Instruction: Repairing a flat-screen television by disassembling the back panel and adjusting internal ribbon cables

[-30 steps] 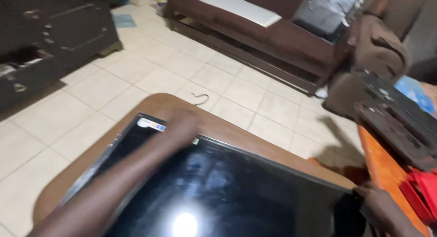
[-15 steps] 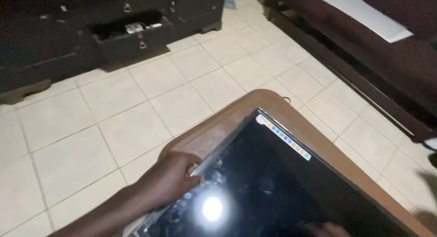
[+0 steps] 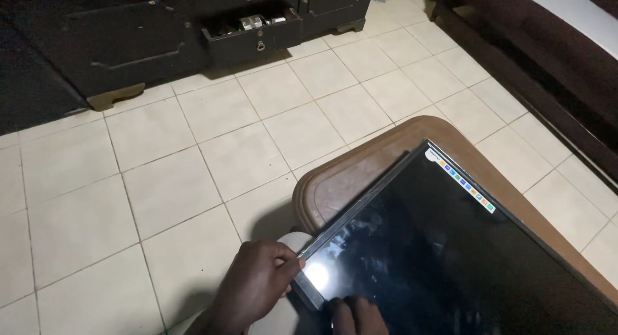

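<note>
Flat screen [image 3: 463, 258] lies face up on brown wooden table [image 3: 360, 174], near corner overhanging. Left hand [image 3: 254, 287] pinches that corner; right hand [image 3: 357, 316] fingertips press on the glass nearby, grip unclear. Cream tile floor [image 3: 161, 180], dark cabinet [image 3: 161, 32] with open drawer [image 3: 254, 32] behind.

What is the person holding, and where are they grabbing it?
The left hand grips the near corner of the big flat black screen lying on the brown table. The right hand presses fingers on the glass beside that corner.
</note>
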